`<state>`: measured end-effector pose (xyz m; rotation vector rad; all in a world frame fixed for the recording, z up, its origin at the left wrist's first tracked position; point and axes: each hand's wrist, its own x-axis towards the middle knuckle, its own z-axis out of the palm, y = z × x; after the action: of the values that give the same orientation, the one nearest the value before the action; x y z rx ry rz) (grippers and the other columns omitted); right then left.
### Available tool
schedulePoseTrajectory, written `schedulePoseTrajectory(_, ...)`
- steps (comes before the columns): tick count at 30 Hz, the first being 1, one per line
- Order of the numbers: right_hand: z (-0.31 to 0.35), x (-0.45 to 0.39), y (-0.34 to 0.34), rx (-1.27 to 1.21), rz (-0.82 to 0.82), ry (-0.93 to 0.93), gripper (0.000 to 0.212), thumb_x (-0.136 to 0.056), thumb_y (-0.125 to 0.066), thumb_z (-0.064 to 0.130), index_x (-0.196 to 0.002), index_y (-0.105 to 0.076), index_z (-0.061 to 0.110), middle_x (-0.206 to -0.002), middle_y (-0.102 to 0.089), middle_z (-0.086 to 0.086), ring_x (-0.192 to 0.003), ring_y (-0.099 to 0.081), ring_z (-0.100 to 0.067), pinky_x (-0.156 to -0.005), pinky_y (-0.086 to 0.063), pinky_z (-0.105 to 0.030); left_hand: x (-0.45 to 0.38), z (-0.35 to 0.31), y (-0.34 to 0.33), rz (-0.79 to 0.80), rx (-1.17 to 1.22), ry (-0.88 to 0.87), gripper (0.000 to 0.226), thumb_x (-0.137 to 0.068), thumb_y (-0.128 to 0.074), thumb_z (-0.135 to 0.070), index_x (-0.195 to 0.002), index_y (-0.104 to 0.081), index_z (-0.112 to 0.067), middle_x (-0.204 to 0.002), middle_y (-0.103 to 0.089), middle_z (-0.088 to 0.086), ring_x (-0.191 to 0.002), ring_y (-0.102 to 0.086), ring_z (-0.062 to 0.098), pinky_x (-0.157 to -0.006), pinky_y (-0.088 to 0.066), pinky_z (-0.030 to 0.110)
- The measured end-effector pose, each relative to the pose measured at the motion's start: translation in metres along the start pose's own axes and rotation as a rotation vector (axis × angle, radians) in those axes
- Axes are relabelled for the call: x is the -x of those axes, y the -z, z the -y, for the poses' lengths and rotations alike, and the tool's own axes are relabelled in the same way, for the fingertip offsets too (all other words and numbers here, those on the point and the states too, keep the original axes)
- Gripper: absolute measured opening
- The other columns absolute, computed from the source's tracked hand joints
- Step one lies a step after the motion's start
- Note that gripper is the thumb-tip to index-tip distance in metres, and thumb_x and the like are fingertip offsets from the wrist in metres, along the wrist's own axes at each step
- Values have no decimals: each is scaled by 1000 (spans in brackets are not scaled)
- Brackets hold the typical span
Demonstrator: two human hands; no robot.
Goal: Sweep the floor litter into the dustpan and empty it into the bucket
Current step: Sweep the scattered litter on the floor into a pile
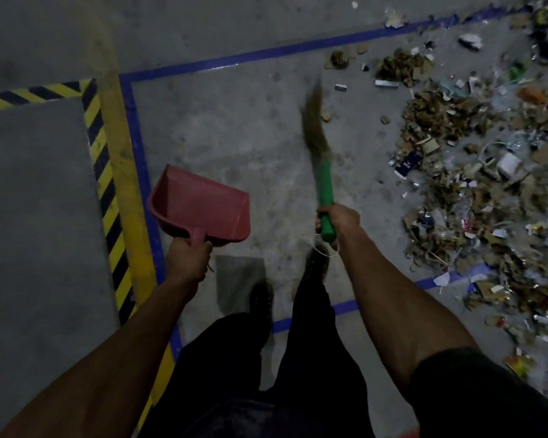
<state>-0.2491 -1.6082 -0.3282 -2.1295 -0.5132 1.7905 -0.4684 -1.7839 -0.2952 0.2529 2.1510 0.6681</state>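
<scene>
The litter heap sprawls across the concrete floor to the right; no bucket is in view. A hard stroke could scatter light scraps past the blue tape line. The red dustpan, empty and held off the floor, is gripped by the left hand. The right hand clasps the green-handled broom, its bristles blurred.
</scene>
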Motion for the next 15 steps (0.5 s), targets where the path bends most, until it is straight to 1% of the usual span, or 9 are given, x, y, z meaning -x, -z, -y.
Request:
schedulePoseTrajectory(2, 13, 2, 13, -81, -41, 14, 9, -87, -55, -9, -84, -51, -1, -63, -47, -14, -42, -44, -21, -33, -38, -20, -2, -9, 0, -13, 2, 11, 19, -88, -60, -15, -82, -61, 3, -70, -57, 16, -52, -47, 22, -47, -35, 26)
schedulePoseTrajectory(3, 18, 6, 17, -103, -55, 36, 7, -87, -54, -9, -88, -52, -3, -64, -47, -14, -45, -44, -21, -34, -38, -20, -3, -15, 1, -22, -1, 16, 20, -87, -60, -16, -79, -62, 1, -70, -58, 16, -53, -48, 23, -48, -35, 26)
schedulePoseTrajectory(4, 20, 11, 19, -114, -69, 68, 11, -86, -55, -9, -96, -54, -4, -66, -48, -14, -45, -44, -21, -35, -39, -21, -5, -22, 0, -28, -5, 19, 20, -87, -60, -17, -76, -61, -1, -70, -58, 16, -54, -50, 23, -49, -37, 27)
schedulePoseTrajectory(6, 22, 23, 22, -88, -75, 153, 33, -86, -58, -8, -119, -55, -5, -66, -51, -15, -42, -46, -21, -38, -42, -24, -7, -38, -2, -28, -3, 17, 20, -86, -60, -15, -69, -58, -6, -69, -58, 16, -55, -50, 24, -50, -37, 28)
schedulePoseTrajectory(8, 20, 35, 21, -18, -61, 226, 55, -85, -61, -5, -138, -48, 4, -65, -56, -15, -43, -49, -22, -44, -44, -29, -10, -56, -5, -19, -7, 19, 21, -86, -60, -13, -67, -57, -7, -66, -56, 14, -53, -48, 23, -48, -36, 27)
schedulePoseTrajectory(10, 23, 42, 15, 77, -36, 290, 63, -84, -64, -2, -143, -45, 9, -65, -60, -16, -43, -50, -24, -46, -46, -32, -16, -73, -9, -12, -40, 23, 19, -86, -61, -14, -68, -59, -7, -63, -56, 11, -51, -49, 23, -46, -36, 25)
schedulePoseTrajectory(11, 28, 41, 10, 133, -23, 325, 64, -83, -65, -1, -144, -45, 10, -70, -64, -17, -44, -52, -24, -46, -48, -32, -21, -83, -13, -9, -49, 19, 18, -85, -61, -14, -69, -60, -6, -64, -57, 11, -51, -49, 22, -46, -36, 24)
schedulePoseTrajectory(14, 59, 16, -5, 301, 45, 377, 69, -83, -66, 5, -147, -42, 18, -98, -69, -19, -56, -61, -25, -52, -55, -34, -44, -117, -30, 3, -52, 2, 20, -87, -60, -15, -69, -59, -6, -66, -58, 13, -51, -49, 22, -47, -36, 25)
schedulePoseTrajectory(15, 74, 3, -10, 352, 70, 376, 69, -83, -66, 7, -147, -43, 19, -100, -69, -18, -56, -62, -23, -50, -55, -31, -53, -128, -37, 2, -58, 0, 21, -87, -60, -15, -68, -58, -6, -64, -57, 12, -51, -48, 22, -47, -36, 26)
